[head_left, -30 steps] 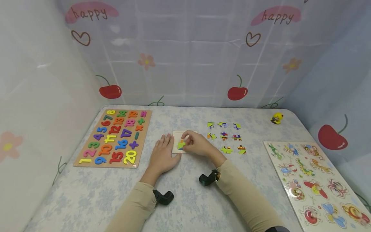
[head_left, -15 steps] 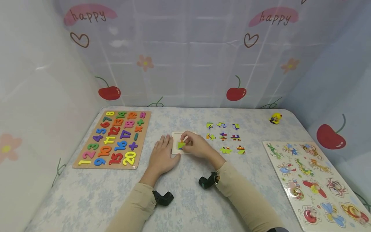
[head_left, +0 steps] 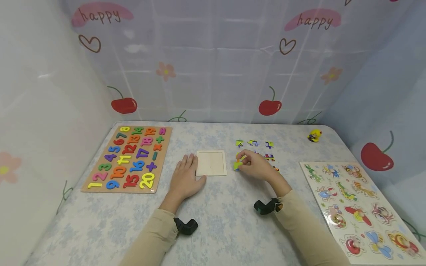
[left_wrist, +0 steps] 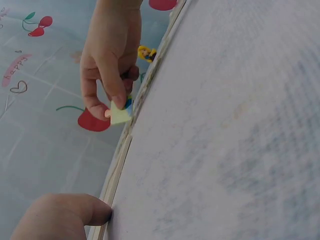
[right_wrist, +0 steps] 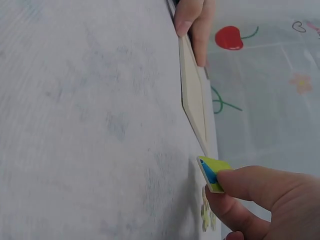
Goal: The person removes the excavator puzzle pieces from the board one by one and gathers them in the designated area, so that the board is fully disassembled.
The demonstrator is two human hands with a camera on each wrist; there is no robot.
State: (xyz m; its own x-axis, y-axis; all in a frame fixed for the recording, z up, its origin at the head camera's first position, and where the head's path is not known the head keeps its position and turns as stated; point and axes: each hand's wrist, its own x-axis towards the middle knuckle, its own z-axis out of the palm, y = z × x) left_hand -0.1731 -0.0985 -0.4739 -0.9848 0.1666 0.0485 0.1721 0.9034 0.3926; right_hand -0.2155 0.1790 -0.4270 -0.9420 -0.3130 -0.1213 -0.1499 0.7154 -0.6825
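A small square wooden puzzle tray (head_left: 210, 163) lies bare in the middle of the table. My left hand (head_left: 185, 178) rests flat at its left side, fingers straight, thumb by the near left corner. To the right of the tray, my right hand (head_left: 257, 167) pinches a jigsaw piece (head_left: 237, 165) between thumb and fingers. In the right wrist view this puzzle piece (right_wrist: 214, 169) is green with a blue corner, held tilted above the tablecloth. Other jigsaw pieces (head_left: 253, 143) lie in rows just beyond and under that hand, which hides some of them.
At the left lies a number board (head_left: 133, 155) with colourful digits. A white board of cartoon insects (head_left: 346, 199) lies at the right. A small yellow toy figure (head_left: 314, 135) stands at the back right, near a patterned curtain (head_left: 213, 74).
My right hand has moved right, from over the tray to beside the loose pieces, carrying the jigsaw piece. The left hand stays at the tray's left side.
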